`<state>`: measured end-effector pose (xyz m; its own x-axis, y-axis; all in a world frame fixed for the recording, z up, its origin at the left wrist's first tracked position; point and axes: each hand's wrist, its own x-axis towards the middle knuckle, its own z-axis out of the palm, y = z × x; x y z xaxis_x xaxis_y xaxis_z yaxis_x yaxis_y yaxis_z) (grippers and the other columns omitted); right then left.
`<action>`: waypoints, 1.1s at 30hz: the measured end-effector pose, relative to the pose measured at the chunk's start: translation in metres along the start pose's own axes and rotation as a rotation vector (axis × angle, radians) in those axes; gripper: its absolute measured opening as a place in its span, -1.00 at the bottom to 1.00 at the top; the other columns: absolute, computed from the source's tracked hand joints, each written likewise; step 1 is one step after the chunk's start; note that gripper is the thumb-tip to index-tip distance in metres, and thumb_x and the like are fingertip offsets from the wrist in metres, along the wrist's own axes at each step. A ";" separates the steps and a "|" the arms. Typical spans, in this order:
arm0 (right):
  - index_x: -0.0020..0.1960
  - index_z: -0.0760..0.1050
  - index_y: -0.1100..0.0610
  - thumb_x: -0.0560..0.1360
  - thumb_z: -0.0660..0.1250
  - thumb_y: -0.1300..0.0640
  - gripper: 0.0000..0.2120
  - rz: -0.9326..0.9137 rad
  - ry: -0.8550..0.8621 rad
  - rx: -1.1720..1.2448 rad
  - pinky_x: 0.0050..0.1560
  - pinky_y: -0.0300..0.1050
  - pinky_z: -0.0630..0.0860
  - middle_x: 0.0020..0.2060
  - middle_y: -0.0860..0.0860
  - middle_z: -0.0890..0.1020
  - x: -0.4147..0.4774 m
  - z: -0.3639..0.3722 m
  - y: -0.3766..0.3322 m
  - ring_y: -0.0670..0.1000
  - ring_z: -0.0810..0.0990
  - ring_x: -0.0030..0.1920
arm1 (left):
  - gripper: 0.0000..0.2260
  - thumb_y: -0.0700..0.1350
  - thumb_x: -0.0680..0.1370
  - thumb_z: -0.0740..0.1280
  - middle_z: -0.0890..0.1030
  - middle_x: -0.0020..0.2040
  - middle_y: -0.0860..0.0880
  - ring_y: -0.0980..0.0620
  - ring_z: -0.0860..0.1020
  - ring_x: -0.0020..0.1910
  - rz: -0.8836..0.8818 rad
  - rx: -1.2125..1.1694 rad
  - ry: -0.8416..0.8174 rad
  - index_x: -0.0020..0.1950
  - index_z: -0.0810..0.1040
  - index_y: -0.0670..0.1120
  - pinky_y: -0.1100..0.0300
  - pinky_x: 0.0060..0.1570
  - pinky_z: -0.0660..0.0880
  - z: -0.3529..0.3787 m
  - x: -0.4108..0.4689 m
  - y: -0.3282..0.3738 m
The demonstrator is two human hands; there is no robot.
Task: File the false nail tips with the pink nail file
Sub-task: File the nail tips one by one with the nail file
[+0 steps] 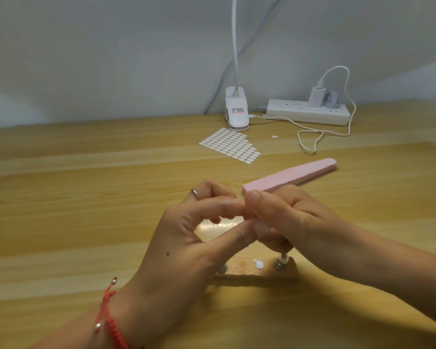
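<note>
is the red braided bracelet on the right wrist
No, the red braided bracelet sits at the wrist of the left hand; the right hand has none.

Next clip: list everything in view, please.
file: one, pink, in right hand, pointing back-right
tab sheet: one, white, mid-table
loose tab: one, white, right of sheet
lamp clip: one, white, table's back
power strip: one, white, back right, two plugs in
cable: one, white, looped before strip
block: one, wooden, metal pegs, under hands
stick: one, white, below right hand
table: one, wood
bracelet: one, red, left wrist
ring: one, silver, left finger
left hand: fingertips meet by file; held thing hidden
right hand: grips file
</note>
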<state>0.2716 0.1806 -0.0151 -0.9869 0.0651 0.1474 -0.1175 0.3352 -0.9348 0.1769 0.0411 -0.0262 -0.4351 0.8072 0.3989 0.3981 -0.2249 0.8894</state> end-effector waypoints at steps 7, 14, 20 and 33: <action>-0.11 0.64 -0.07 0.61 0.11 -0.14 -0.63 -0.086 0.380 -0.273 -0.21 -0.24 0.48 -0.26 -0.03 0.65 0.012 -0.045 0.010 -0.14 0.60 -0.19 | -0.84 0.15 0.30 0.50 0.60 -0.08 0.15 0.12 0.57 -0.03 -0.139 -0.073 0.130 -0.17 0.71 0.18 0.33 -0.08 0.51 -0.013 0.006 -0.009; 0.37 0.44 -0.15 0.61 0.23 0.23 -0.59 0.043 0.169 -1.016 0.33 -0.21 0.11 0.31 -0.11 0.53 0.009 -0.077 0.050 0.00 0.41 0.36 | -0.73 0.12 0.18 0.48 0.64 -0.33 0.12 0.29 0.54 -0.34 -0.366 -0.233 0.195 -0.16 0.72 0.12 0.40 -0.27 0.44 -0.027 0.015 -0.026; 0.33 0.54 -0.09 0.54 0.10 -0.11 -0.57 -0.011 0.101 -0.959 0.12 -0.28 0.42 0.20 -0.09 0.57 0.008 -0.074 0.048 -0.15 0.50 0.13 | -0.70 0.06 0.16 0.52 0.67 -0.24 0.09 0.24 0.57 -0.29 -0.469 -0.347 0.171 -0.14 0.73 0.05 0.36 -0.28 0.44 -0.038 0.020 -0.032; 0.20 0.52 0.00 0.52 0.28 0.29 -0.68 -0.644 0.363 -1.021 0.39 0.38 0.27 0.21 0.06 0.51 0.004 -0.037 0.023 0.06 0.43 0.36 | -0.74 0.01 0.18 0.53 0.67 -0.29 0.07 0.24 0.56 -0.36 -0.496 -0.440 -0.016 -0.17 0.74 0.03 0.40 -0.31 0.50 -0.048 0.023 -0.036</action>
<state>0.2688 0.2234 -0.0236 -0.6764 -0.1801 0.7142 -0.2665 0.9638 -0.0094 0.1140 0.0413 -0.0383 -0.4685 0.8797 -0.0815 -0.2147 -0.0239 0.9764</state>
